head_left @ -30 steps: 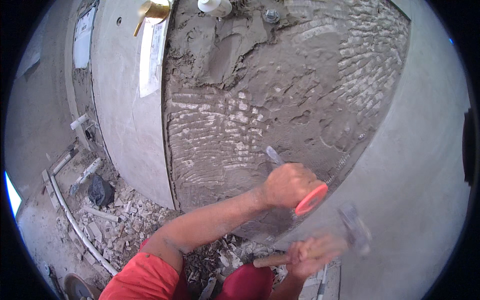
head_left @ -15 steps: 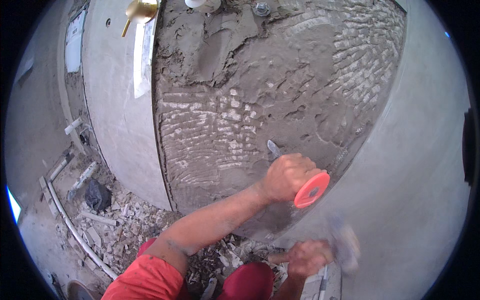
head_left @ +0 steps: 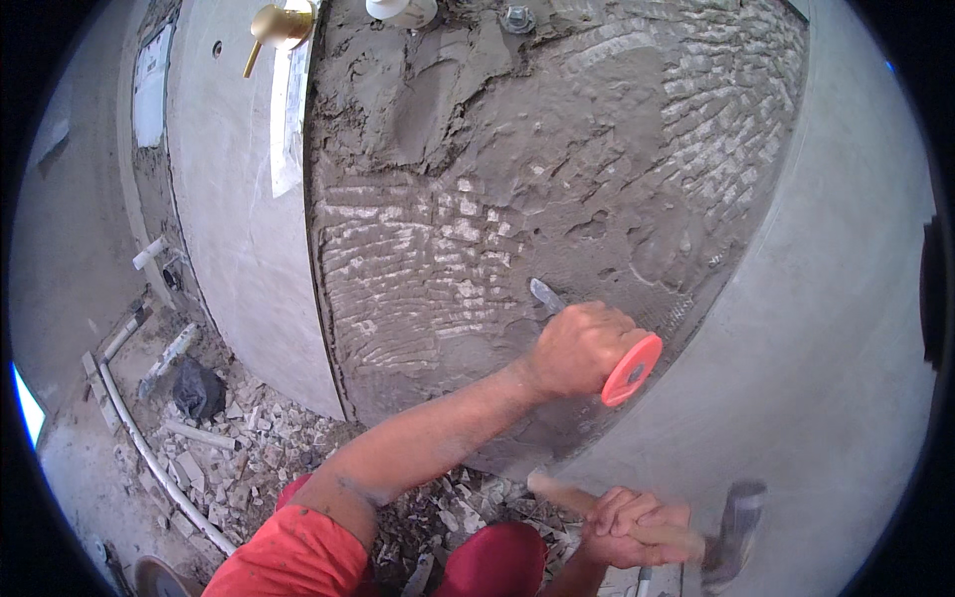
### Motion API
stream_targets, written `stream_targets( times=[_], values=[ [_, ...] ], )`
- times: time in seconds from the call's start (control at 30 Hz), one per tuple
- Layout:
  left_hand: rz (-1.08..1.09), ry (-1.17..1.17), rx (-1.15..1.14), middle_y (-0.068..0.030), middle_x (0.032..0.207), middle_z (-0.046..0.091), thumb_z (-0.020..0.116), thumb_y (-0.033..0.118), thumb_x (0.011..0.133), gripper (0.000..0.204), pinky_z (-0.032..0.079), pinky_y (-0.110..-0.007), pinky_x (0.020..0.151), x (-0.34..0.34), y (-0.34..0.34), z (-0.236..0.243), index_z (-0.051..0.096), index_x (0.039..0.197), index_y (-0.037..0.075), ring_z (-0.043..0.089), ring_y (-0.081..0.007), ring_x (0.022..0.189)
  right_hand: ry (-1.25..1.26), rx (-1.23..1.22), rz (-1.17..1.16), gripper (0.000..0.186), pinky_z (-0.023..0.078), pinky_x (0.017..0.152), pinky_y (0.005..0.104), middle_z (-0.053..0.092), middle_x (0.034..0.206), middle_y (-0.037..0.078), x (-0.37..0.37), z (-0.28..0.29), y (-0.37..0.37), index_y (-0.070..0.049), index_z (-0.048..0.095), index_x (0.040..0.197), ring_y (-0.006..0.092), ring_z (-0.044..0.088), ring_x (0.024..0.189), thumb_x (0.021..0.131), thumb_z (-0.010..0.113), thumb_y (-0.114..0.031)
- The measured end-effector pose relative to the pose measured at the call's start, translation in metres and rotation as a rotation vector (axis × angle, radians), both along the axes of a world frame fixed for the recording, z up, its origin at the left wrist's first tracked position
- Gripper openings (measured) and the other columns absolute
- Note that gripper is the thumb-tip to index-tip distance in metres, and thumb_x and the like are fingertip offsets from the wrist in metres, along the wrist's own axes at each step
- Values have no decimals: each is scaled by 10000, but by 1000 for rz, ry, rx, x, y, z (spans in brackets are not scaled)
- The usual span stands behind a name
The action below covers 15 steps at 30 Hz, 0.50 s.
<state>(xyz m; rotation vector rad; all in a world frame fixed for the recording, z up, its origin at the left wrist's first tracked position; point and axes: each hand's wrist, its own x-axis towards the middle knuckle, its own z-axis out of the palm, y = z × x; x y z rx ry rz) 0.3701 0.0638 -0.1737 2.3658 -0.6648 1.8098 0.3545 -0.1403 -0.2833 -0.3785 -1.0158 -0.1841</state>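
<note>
My left hand [head_left: 582, 348] is wrapped round a chisel [head_left: 545, 295] whose pale metal blade angles up and left against the wall. An orange-red disc guard [head_left: 633, 370] sits at the chisel's other end, beyond my fist. Grey mortar [head_left: 587, 249] covers the wall there, smeared in the middle and ridged in patches. Lower right, my right hand [head_left: 637, 525] grips the wooden handle of a hammer [head_left: 738, 519]. Its dark head is blurred and stands apart from the chisel, in front of the smooth grey panel.
Smooth grey panels [head_left: 234, 209] border the mortar, one at left and a large one [head_left: 826, 328] at right. Broken rubble [head_left: 264, 438] covers the floor, with a white pipe [head_left: 149, 453] and a black bag [head_left: 197, 388]. A brass fitting [head_left: 282, 27] juts out upper left.
The hammer and my right hand have swung right and down, away from the chisel. The disc guard has shifted slightly up and right; my left hand has barely moved.
</note>
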Motion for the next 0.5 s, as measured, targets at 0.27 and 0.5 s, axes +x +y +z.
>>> stream_targets(
  times=[0.27, 0.5],
  values=[
    [116, -10, 17, -61, 648, 575, 662, 182, 700, 140, 489, -386, 570, 4, 5, -1, 576, 737, 77, 629, -256, 621, 112, -546, -142, 543, 357, 328, 314, 496, 653, 42, 39, -43, -3, -133, 485, 1050, 170, 363, 372, 993, 334, -651],
    [57, 30, 23, -64, 700, 619, 730, 216, 626, 260, 494, -386, 563, 7, -2, -3, 652, 827, 71, 635, -262, 637, 531, -356, 121, 481, 387, 364, 307, 485, 665, 32, 33, -51, 26, -162, 457, 1162, 146, 394, 411, 1001, 328, -596]
  ],
)
